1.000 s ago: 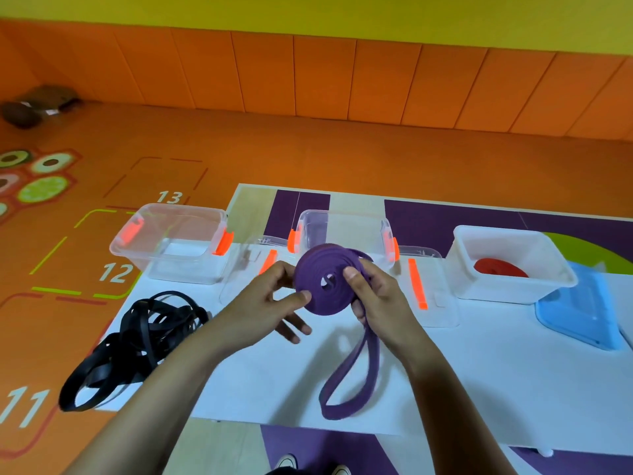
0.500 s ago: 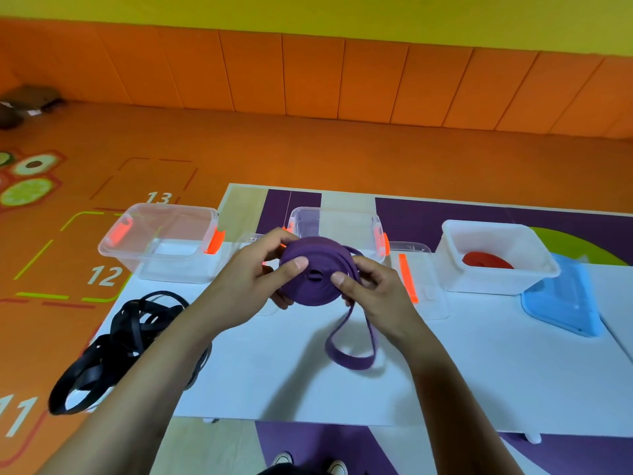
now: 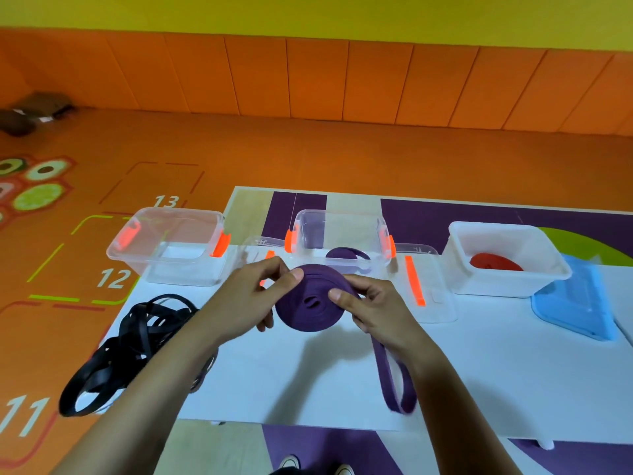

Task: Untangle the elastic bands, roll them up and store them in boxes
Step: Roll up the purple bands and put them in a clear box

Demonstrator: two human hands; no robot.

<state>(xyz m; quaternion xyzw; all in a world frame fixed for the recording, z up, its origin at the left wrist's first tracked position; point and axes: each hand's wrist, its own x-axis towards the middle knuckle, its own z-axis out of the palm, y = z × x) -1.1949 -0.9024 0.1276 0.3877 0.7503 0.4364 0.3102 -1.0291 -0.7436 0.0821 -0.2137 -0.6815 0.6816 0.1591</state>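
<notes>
A purple elastic band (image 3: 308, 311), mostly wound into a flat roll, is held above the white table (image 3: 496, 378). My left hand (image 3: 253, 298) grips the roll's left side, thumb on top. My right hand (image 3: 373, 303) pinches its right side. A loose purple tail (image 3: 397, 389) hangs from under my right wrist onto the table. Behind the roll stands a clear box (image 3: 339, 241) with orange clips, holding another purple roll (image 3: 347, 255). A tangle of black bands (image 3: 126, 347) lies at the table's left edge.
An empty clear box (image 3: 168, 245) stands at the back left. A white box (image 3: 507, 258) at the right holds a red roll (image 3: 496, 262), with a blue lid (image 3: 575, 299) beside it. Clear lids (image 3: 424, 282) lie flat beside the middle box. Orange floor surrounds the table.
The roll has tipped flatter toward me and gained a turn. The loose tail has swung from below the roll to the right, under my right wrist.
</notes>
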